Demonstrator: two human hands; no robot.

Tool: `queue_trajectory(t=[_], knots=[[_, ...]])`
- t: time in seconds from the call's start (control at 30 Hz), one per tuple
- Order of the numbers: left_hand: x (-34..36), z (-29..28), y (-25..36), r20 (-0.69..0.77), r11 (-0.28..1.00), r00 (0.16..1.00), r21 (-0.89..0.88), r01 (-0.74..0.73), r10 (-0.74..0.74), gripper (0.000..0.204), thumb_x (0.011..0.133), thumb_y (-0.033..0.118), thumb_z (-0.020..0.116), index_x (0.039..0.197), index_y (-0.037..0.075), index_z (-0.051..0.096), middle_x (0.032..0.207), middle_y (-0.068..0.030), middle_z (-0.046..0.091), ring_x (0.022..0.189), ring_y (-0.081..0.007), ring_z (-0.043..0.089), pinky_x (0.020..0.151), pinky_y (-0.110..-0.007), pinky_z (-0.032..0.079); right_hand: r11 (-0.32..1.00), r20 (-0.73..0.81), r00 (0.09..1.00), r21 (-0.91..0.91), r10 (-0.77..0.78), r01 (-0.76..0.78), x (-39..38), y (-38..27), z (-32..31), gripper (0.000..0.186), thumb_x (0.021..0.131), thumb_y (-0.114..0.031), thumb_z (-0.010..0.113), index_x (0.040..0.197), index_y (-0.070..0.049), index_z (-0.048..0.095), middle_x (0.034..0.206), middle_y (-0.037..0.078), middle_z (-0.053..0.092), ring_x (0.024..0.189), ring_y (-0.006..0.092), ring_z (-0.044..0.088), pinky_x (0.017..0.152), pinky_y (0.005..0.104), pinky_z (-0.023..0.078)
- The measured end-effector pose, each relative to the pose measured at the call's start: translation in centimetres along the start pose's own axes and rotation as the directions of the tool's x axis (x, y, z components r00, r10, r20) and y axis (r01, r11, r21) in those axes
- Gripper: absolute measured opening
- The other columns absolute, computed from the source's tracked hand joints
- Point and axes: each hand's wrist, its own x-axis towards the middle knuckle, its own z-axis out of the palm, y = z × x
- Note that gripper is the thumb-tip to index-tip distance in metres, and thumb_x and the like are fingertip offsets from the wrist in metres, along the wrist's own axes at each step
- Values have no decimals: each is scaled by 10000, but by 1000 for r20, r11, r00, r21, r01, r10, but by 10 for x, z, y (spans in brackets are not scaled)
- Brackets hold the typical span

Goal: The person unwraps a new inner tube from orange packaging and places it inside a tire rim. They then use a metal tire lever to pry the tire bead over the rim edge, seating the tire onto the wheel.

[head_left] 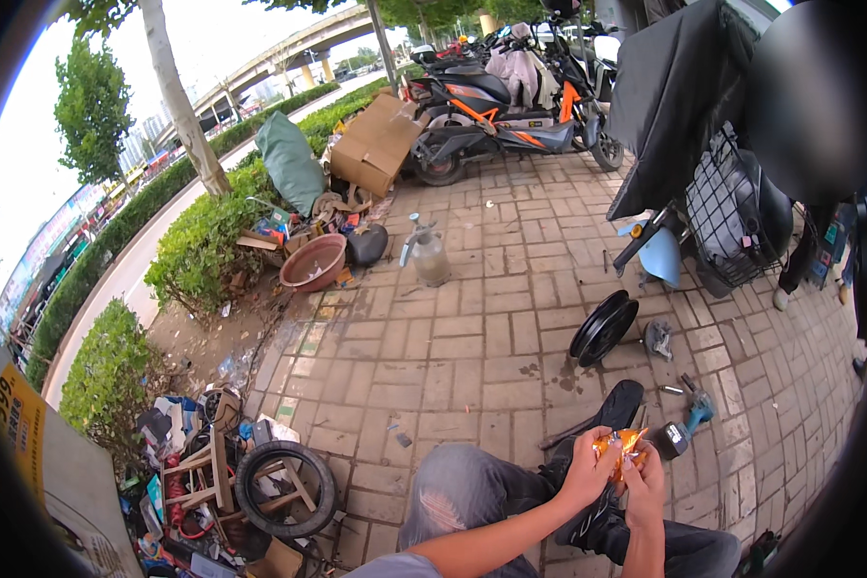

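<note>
Low in the head view, my left hand and my right hand grip a small, shiny orange packet between their fingers, above my bent legs and dark shoe. What is inside the packet cannot be made out. On the paving to the right of my hands lies a cordless power tool with a teal body and dark battery, beside small metal pieces. A black wheel rim stands farther ahead, with a grey lump next to it.
A junk pile with a tyre lies at lower left. Ahead are a pressure sprayer, red basin, cardboard box and orange-black scooters. At right are a covered scooter with wire basket and a partly visible person.
</note>
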Motion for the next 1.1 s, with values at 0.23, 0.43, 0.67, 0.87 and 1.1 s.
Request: queue_trajectory(t=[0.23,0.43,0.67,0.87,1.1], knots=[[21,1,7,-131,985,991,-160,-58,37,434,910,261,615,1191,-33,461,1153,-151,465,1086,-209,483,947,-319,400,964,-242,936,-131,-257,231,21,1,20,451,890,-86,606,1281,4,399,1180,104,545,943,145,546,761,244,455],[13,-9,37,259,922,947,-380,-80,188,493,1000,261,432,1393,-22,339,1436,-133,347,1309,-213,354,1091,-309,240,975,-207,964,109,-167,192,30,-33,22,583,881,-196,646,1354,-8,362,1271,114,473,1052,201,519,828,303,465],[50,-48,-22,-50,961,977,-200,193,-207,526,945,399,504,1278,-8,489,1275,-154,540,1244,-254,459,1054,-326,307,598,-672,230,-386,-704,702,94,-180,134,651,925,-422,542,1327,38,318,1287,217,392,1133,300,463,940,396,408],[24,-52,-88,-105,516,810,722,461,-576,1033,729,761,538,1400,-2,352,1353,-262,444,1257,-378,444,1046,-409,348,660,-7,683,-266,-730,703,123,-118,184,737,843,-321,658,1391,20,302,1374,194,362,1225,308,393,1022,397,314],[31,-14,-76,256,848,810,108,518,-527,860,786,603,640,1309,-57,469,1211,-177,582,1100,-225,557,949,-316,417,850,-491,835,-523,-246,-57,82,115,-41,557,907,-358,569,1315,-2,439,1309,154,481,1150,301,501,969,411,386]])
